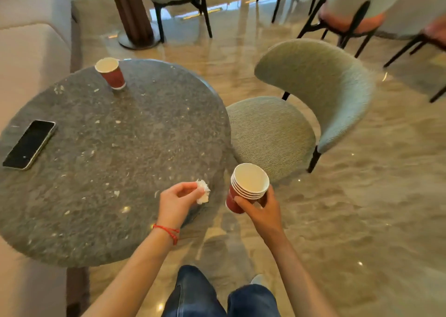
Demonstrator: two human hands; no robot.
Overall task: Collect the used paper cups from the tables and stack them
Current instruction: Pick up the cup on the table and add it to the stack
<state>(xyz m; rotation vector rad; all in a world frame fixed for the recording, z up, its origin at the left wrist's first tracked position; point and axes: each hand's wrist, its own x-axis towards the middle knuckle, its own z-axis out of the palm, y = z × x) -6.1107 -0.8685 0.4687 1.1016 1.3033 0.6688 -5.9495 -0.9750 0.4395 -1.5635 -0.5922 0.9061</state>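
A stack of red paper cups with white rims and pale insides sat nested, tilted, off the round grey surface's near edge. A single matching cup stood upright, empty, near the far edge.

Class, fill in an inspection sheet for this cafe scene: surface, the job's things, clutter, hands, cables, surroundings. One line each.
Surface: round grey stone table, speckled, with small pale scraps on it.
Job's things: one red cup upright at the far edge; a cup stack held off the table's right side.
Clutter: phone face up near the left edge; crumpled tissue pinched above the near edge.
Hands: left hand shut on the tissue; right hand shut on the stack.
Cables: nothing seen.
Surroundings: green chair right of the table, sofa on the left, more chairs behind, glossy floor.
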